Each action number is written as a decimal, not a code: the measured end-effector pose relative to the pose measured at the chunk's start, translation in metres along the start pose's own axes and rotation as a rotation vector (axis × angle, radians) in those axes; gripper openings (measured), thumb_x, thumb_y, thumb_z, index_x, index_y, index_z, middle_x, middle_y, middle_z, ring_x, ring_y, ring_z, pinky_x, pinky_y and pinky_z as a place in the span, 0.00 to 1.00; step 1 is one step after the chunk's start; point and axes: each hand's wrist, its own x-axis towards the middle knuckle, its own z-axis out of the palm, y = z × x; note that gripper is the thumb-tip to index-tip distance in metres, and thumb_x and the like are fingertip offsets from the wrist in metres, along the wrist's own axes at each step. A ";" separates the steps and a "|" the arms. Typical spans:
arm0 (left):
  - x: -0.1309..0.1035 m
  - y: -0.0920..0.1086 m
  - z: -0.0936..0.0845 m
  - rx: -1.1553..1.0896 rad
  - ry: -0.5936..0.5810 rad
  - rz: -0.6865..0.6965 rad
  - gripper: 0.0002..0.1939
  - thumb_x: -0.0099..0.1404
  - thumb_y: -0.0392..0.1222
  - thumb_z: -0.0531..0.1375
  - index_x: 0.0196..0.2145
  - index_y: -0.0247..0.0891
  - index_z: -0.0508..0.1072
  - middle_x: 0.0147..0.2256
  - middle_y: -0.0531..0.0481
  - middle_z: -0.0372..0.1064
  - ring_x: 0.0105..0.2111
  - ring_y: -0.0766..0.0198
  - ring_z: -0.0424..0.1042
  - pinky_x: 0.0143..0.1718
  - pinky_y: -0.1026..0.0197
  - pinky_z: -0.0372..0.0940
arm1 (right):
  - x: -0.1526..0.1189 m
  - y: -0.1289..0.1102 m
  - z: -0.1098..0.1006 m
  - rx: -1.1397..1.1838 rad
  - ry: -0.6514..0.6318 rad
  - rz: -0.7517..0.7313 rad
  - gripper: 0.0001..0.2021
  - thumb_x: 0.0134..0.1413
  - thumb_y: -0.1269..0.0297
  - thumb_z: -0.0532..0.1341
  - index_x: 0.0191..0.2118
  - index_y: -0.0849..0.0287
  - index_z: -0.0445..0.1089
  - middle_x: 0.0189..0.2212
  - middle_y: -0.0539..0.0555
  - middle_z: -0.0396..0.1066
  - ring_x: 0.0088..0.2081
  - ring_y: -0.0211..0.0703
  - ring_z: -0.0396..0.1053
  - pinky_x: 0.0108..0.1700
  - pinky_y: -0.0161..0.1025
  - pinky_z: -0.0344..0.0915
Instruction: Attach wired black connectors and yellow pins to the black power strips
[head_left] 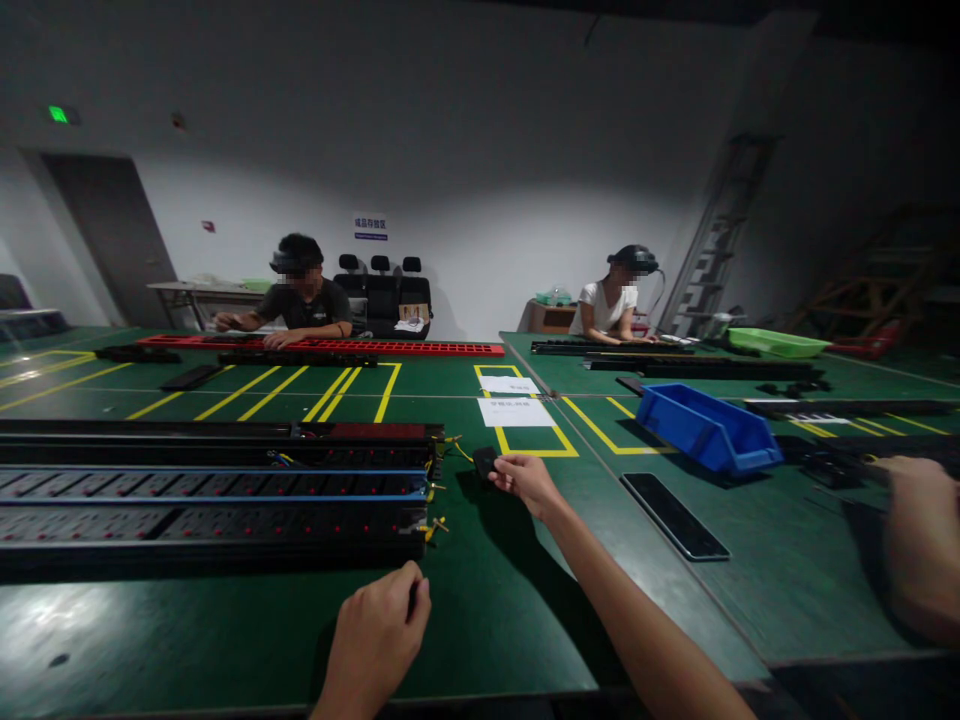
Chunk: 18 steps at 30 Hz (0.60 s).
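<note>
My right hand (527, 482) pinches a small black plastic piece (484, 461) just off the right ends of the power strips. A yellow-green wire (463, 453) runs toward that piece from the strip ends. Near the front of the table is my left hand (379, 635), curled closed with its palm hidden, so I cannot make out whether anything is in it. Long black power strips (277, 522) with red dots lie side by side at the left. One has a blue edge (225, 497), and short yellow-green wires (435, 529) stick out at their right ends.
A blue bin (705, 428) and a dark phone (673, 515) lie to the right. Another person's blurred hand (926, 540) is at the right edge. Two people sit across the green table, near a long red rail (420, 348) and black rails (637, 348). White papers (515, 412) lie centrally.
</note>
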 end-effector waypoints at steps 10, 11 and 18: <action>0.001 -0.001 0.000 0.009 0.013 0.006 0.15 0.74 0.42 0.48 0.34 0.42 0.71 0.27 0.54 0.73 0.28 0.63 0.74 0.29 0.62 0.55 | -0.002 -0.010 -0.008 -0.002 0.008 -0.008 0.02 0.54 0.73 0.67 0.31 0.62 0.74 0.25 0.57 0.76 0.25 0.38 0.75 0.26 0.29 0.69; 0.001 -0.001 0.000 0.010 0.012 0.007 0.15 0.74 0.42 0.48 0.34 0.42 0.71 0.27 0.54 0.74 0.28 0.63 0.74 0.29 0.62 0.55 | -0.001 -0.012 -0.010 -0.011 0.011 -0.018 0.02 0.54 0.72 0.67 0.32 0.63 0.74 0.24 0.56 0.76 0.23 0.37 0.73 0.24 0.28 0.68; 0.001 0.000 0.000 0.011 -0.004 0.000 0.15 0.74 0.43 0.48 0.34 0.42 0.71 0.29 0.52 0.75 0.30 0.63 0.76 0.30 0.62 0.57 | 0.009 -0.026 -0.034 -0.185 0.175 -0.242 0.05 0.45 0.72 0.69 0.32 0.64 0.76 0.18 0.51 0.72 0.21 0.38 0.71 0.22 0.29 0.64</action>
